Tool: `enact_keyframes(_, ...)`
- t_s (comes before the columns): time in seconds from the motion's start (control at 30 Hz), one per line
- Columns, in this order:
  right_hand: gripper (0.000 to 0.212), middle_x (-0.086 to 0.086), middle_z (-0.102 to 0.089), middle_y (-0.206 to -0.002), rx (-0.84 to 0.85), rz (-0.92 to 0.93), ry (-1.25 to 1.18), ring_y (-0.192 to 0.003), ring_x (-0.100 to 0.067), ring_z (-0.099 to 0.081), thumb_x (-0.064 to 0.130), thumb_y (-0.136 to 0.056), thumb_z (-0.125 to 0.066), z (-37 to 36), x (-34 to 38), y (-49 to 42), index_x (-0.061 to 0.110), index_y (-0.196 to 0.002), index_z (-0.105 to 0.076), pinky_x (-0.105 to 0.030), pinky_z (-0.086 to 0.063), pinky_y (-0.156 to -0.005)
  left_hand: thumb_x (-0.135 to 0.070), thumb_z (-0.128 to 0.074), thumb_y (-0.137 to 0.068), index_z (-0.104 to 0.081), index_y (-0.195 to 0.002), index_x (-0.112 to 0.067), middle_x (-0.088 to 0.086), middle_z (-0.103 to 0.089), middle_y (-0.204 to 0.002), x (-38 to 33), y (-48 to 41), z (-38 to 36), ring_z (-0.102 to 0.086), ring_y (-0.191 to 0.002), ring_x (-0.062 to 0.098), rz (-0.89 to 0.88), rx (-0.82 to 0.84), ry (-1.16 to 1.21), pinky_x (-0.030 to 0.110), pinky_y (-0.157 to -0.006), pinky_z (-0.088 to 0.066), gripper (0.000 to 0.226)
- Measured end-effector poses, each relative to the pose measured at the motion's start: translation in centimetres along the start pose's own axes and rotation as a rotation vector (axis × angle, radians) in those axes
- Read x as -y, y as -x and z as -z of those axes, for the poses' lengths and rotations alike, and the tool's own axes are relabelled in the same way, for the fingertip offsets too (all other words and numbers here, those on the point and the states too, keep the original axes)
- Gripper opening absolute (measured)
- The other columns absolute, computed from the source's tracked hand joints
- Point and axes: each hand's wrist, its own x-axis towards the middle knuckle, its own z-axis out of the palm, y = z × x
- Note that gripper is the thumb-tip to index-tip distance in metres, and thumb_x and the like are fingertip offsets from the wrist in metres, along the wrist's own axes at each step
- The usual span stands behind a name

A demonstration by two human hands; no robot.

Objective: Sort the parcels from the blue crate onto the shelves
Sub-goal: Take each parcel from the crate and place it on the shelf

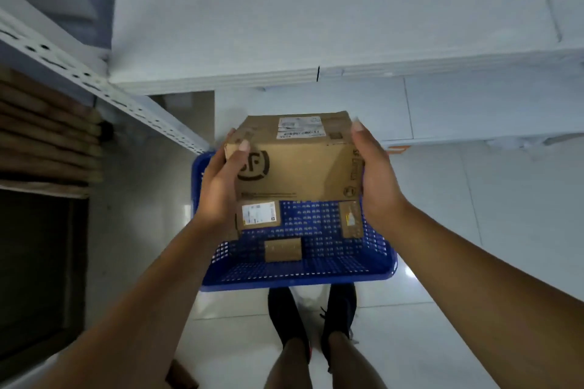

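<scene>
While the white shelf (316, 9) fills the far side, the blue crate (297, 283) sits on the tiled floor (474, 230) below it. Above the crate's far end is the large cardboard parcel (300, 164), its long axis running left to right, logo face toward the camera, labelled face tipped up toward the shelf. The left hand (221, 186) and right hand (376, 174) clamp its two short ends, fingers curled over the edges. Inside the crate lie a labelled parcel (257, 216) at the left, a narrow parcel (350, 219) against the right wall, and the smallest parcel (282, 249) nearer the camera.
</scene>
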Motion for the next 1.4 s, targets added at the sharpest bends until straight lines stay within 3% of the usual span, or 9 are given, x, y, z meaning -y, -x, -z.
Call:
enact_keyframes(0.13, 0.076, 0.003, -0.071, -0.144, 0.084, 0.0, 0.067, -0.135, -0.021, -0.066, 0.076, -0.087, -0.068, -1.2, 6.7, 4.4, 0.032, -0.149, -0.062, -0.052, -0.051, -0.116, -0.027, -0.057, -0.107, -0.068, -0.135, -0.015, 0.003, -0.08, -0.112, -5.9, 3.8, 1.9, -0.077, -0.098, 0.015, -0.013, 0.048, -0.132, 0.034, -0.081, -0.063, 0.033)
enact_keyframes(0.3, 0.032, 0.012, -0.079, -0.111, 0.147, -0.001, 0.183, -0.085, 0.001, -0.079, 0.048, -0.104, -0.061, -1.9, 12.6, 10.4, 0.035, -0.133, -0.067, -0.015, -0.059, -0.062, -0.068, -0.058, -0.096, -0.054, -0.146, -0.044, -0.006, -0.073, -0.124, -12.1, 8.8, 3.9, -0.07, -0.115, 0.019, -0.067, 0.039, -0.354, 0.038, -0.092, -0.058, 0.056)
enact_keyframes(0.47, 0.093, 0.008, -0.066, -0.141, 0.074, 0.119, 0.228, -0.126, -0.011, -0.067, 0.092, -0.064, -0.071, -3.6, 18.3, 16.2, 0.043, -0.142, -0.062, -0.043, -0.051, -0.113, -0.079, -0.068, -0.077, -0.015, -0.154, -0.068, -0.01, -0.051, -0.144, -19.1, 13.6, 4.7, -0.056, -0.128, 0.015, -0.213, 0.117, -0.567, 0.036, -0.104, -0.049, 0.095)
enact_keyframes(0.63, 0.073, 0.008, -0.051, -0.142, 0.083, 0.241, 0.225, -0.115, 0.004, -0.056, 0.079, -0.08, -0.069, -5.1, 24.9, 20.7, 0.042, -0.142, -0.059, -0.036, -0.04, -0.105, -0.077, -0.092, -0.036, -0.015, -0.153, -0.059, -0.009, -0.034, -0.145, -25.3, 16.6, 4.4, -0.046, -0.135, 0.017, -0.323, 0.258, -0.83, 0.043, -0.117, -0.045, 0.142)
enact_keyframes(0.77, 0.037, 0.02, -0.067, -0.121, 0.045, 0.344, 0.165, -0.104, 0.013, -0.064, 0.06, -0.104, -0.045, -4.8, 29.3, 22.0, 0.041, -0.128, -0.065, -0.033, -0.047, -0.103, -0.048, -0.102, -0.049, -0.029, -0.14, -0.055, -0.011, -0.042, -0.14, -27.9, 16.9, 5.0, -0.052, -0.126, 0.007, -0.467, 0.222, -0.77, 0.035, -0.109, -0.05, 0.117)
enact_keyframes(0.93, 0.055, -0.004, -0.058, -0.146, 0.07, 0.162, 0.034, -0.137, -0.032, -0.06, 0.059, -0.1, -0.062, -3.6, 32.3, 21.6, 0.032, -0.147, -0.057, -0.066, -0.046, -0.116, -0.028, -0.102, -0.06, -0.028, -0.153, -0.044, -0.012, -0.05, -0.146, -29.8, 15.6, 6.0, -0.052, -0.138, 0.005, -0.491, 0.408, -0.481, 0.044, -0.119, -0.046, 0.121)
enact_keyframes(1.07, 0.032, -0.011, -0.064, -0.135, 0.199, 0.159, -0.062, -0.127, -0.035, -0.069, 0.048, -0.107, -0.056, -4.3, 33.0, 22.7, 0.035, -0.134, -0.065, -0.065, -0.055, -0.108, -0.04, -0.099, -0.066, -0.011, -0.159, -0.061, -0.014, -0.029, -0.166, -30.9, 15.1, 6.1, -0.035, -0.154, 0.014, -0.489, 0.472, -0.429, 0.049, -0.124, -0.037, 0.13)
enact_keyframes(1.23, 0.037, -0.005, -0.074, -0.128, 0.09, 0.287, -0.072, -0.125, -0.026, -0.071, 0.049, -0.101, -0.062, -5.8, 32.9, 24.4, 0.037, -0.136, -0.066, -0.059, -0.056, -0.11, -0.061, -0.079, -0.082, -0.008, -0.158, -0.063, -0.015, -0.019, -0.162, -31.0, 18.3, 4.0, -0.022, -0.155, 0.017, -0.613, 0.042, -0.78, 0.045, -0.127, -0.03, 0.105)
enact_keyframes(1.4, 0.055, 0.014, -0.073, -0.126, 0.032, 0.491, 0.006, -0.126, -0.016, -0.069, 0.056, -0.086, -0.066, -7.6, 32.8, 26.2, 0.041, -0.139, -0.059, -0.038, -0.061, -0.104, -0.076, -0.068, -0.077, -0.032, -0.134, -0.066, -0.033, -0.05, -0.137, -33.1, 23.5, 0.4, -0.05, -0.126, -0.008, -0.405, 0.378, -0.249, 0.034, -0.113, -0.04, 0.069)
